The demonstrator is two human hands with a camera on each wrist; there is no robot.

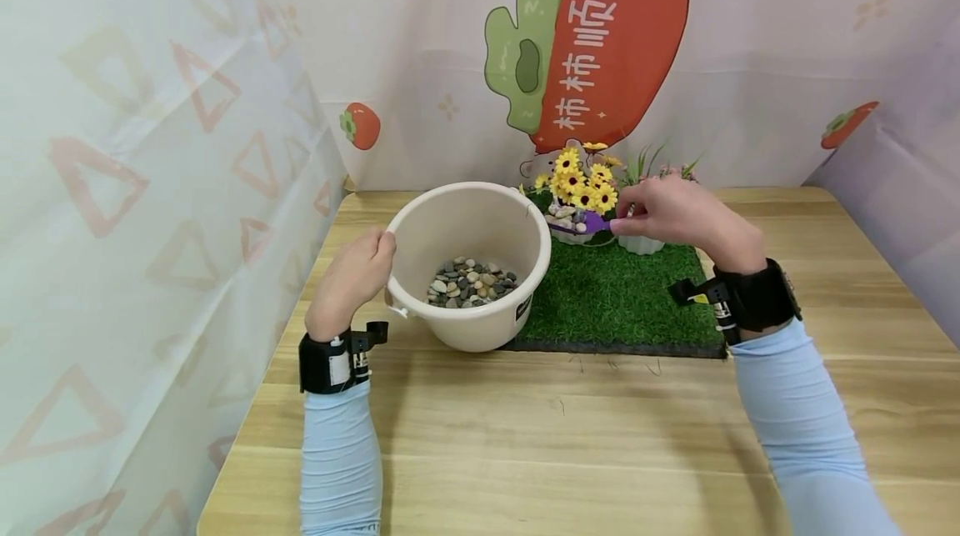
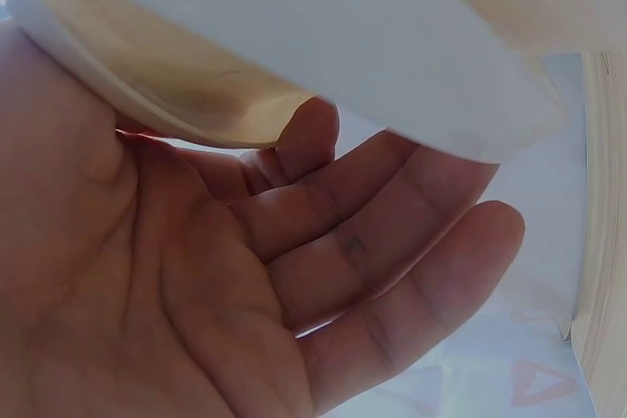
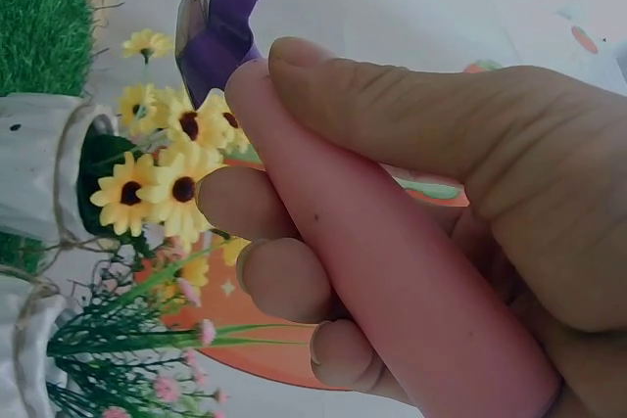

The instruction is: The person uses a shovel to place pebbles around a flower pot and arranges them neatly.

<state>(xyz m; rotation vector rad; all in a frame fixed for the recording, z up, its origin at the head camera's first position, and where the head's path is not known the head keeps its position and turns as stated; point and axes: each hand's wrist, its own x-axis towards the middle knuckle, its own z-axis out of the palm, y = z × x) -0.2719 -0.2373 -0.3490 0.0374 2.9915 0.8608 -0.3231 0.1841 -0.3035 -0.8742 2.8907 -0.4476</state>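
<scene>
The left hand (image 1: 352, 273) steadies the bucket (image 1: 468, 265) of pebbles (image 1: 471, 282), its relaxed fingers (image 2: 392, 242) under the rim. The right hand (image 1: 678, 215) pinches a purple scoop (image 1: 588, 223) over the flowerpot (image 1: 577, 227), tipping it there.

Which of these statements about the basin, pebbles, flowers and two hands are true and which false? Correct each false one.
1. The left hand touches the cream basin's rim. True.
2. The basin holds water only. False: pebbles lie in it.
3. The right hand holds a purple scoop. True.
4. The sunflowers are red. False: they are yellow.
5. The grass mat lies left of the basin. False: it lies to its right.
</scene>
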